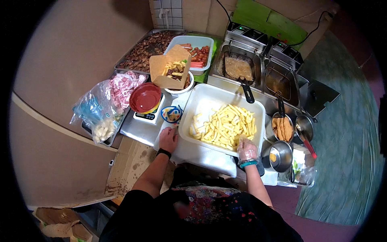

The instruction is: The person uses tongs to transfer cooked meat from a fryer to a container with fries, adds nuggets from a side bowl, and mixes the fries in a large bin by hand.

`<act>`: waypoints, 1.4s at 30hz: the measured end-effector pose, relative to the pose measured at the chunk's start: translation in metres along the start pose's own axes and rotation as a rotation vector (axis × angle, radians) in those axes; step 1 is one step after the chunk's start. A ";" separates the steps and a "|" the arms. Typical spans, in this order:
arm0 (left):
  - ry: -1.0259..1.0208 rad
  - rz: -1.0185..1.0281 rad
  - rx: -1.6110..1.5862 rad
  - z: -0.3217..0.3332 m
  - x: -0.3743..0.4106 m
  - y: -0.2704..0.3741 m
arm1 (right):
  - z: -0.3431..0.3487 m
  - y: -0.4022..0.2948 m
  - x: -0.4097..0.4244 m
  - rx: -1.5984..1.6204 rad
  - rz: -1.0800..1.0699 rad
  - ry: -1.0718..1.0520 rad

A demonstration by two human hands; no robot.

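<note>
A white plastic tub (222,148) stands before me, with pale cut potato fries (225,125) heaped over its middle and front. My right hand (248,149), in a clear plastic glove with a teal band at the wrist, is at the tub's front right corner, its fingers down by the fries. Whether it grips any is hidden. My bare left hand (168,139), with a dark wristband, rests on the counter just left of the tub, fingers partly curled. A blue-rimmed item with a coloured pattern (171,114) lies just beyond it.
Two fryer baskets (239,68) (277,84) sit in oil behind the tub, handles towards me. Left are a white scale (146,116) under a red bowl (145,97), and a filled kraft box (170,72). Steel pots (281,157) (305,124) and red-handled tongs (309,147) stand right.
</note>
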State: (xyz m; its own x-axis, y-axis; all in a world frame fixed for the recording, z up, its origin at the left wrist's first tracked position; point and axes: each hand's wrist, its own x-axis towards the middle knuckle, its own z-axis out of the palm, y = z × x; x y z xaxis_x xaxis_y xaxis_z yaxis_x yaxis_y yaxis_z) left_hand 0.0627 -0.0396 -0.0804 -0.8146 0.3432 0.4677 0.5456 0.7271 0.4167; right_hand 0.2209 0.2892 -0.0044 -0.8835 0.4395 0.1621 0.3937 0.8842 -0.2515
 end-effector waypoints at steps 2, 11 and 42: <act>-0.008 -0.001 -0.019 0.001 0.000 -0.001 | 0.001 0.000 0.000 0.003 0.010 -0.015; 0.001 -0.009 -0.023 0.005 -0.002 -0.004 | 0.003 0.001 0.000 0.022 0.006 0.013; -0.035 0.014 0.006 0.006 -0.004 -0.008 | -0.014 -0.010 0.000 -0.017 0.103 -0.141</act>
State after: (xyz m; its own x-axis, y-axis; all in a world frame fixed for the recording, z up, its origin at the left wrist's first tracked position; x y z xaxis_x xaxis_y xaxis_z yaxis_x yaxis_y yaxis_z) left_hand 0.0599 -0.0432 -0.0903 -0.8133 0.3738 0.4459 0.5558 0.7259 0.4052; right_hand 0.2207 0.2822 0.0115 -0.8644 0.5027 0.0007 0.4875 0.8385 -0.2435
